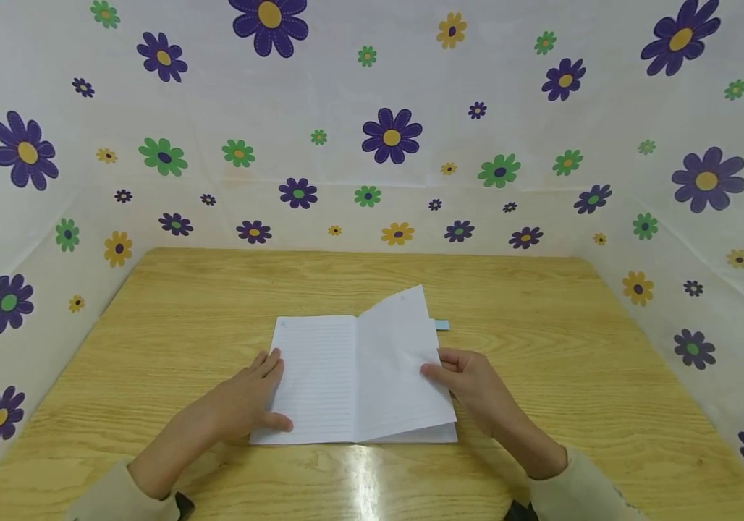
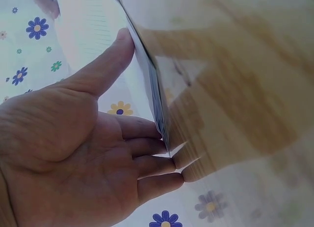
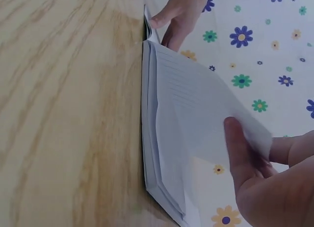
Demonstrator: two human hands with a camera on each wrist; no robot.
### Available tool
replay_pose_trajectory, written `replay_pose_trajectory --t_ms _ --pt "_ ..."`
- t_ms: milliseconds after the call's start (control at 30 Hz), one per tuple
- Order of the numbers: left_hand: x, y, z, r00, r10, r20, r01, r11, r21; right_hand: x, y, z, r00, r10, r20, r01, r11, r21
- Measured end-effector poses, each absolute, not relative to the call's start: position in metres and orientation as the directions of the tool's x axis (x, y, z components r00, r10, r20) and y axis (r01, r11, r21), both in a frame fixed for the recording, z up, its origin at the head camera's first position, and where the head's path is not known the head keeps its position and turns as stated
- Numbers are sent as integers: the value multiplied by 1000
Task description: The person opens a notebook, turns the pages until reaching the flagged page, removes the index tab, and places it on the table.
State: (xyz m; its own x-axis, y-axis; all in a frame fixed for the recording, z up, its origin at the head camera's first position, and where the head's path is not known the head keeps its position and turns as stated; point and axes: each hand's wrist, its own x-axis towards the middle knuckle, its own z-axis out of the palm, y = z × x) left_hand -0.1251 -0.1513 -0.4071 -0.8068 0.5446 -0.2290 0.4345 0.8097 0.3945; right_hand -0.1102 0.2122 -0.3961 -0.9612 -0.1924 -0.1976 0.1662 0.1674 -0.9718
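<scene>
An open notebook [image 1: 315, 391] with lined pages lies on the wooden table. My left hand [image 1: 242, 398] rests at its left edge, fingers fairly straight and the thumb on the left page. In the left wrist view the left hand's fingertips [image 2: 157, 163] touch the table beside the notebook's edge. My right hand [image 1: 476, 383] pinches the outer edge of a right-hand page [image 1: 391, 362] between thumb and fingers. That page is lifted and bent, its top corner raised. More pages [image 3: 153, 138] lie stacked beneath it in the right wrist view.
A light blue tab [image 1: 442, 325] sticks out past the notebook's right side. The wood-grain table [image 1: 216, 282] stretches around it. White cloth [image 1: 320, 87] with printed flowers hangs at the back and both sides.
</scene>
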Motion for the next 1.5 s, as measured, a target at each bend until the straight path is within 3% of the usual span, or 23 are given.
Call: replay_pose_trajectory --t_ms 200,467,767,1167,1500 --pt "-126 -151 -407 -803 551 -226 443 806 392 -111 206 -400 -963 -204 -178 174 36 -984" --pt "-126 -151 -409 -803 547 -236 434 809 397 -108 197 -396 -970 -151 -190 191 6 -981" --pt "-126 -151 -408 -802 543 -248 428 813 395 -109 192 -394 -964 -187 -188 210 -106 -972" --pt "-126 -151 -408 -801 551 -234 440 807 395 -108 188 -393 -974 -93 -204 217 -160 -963" --pt "-128 -154 -409 -808 536 -245 425 818 388 -113 180 -394 -980 -104 -172 183 -104 -978"
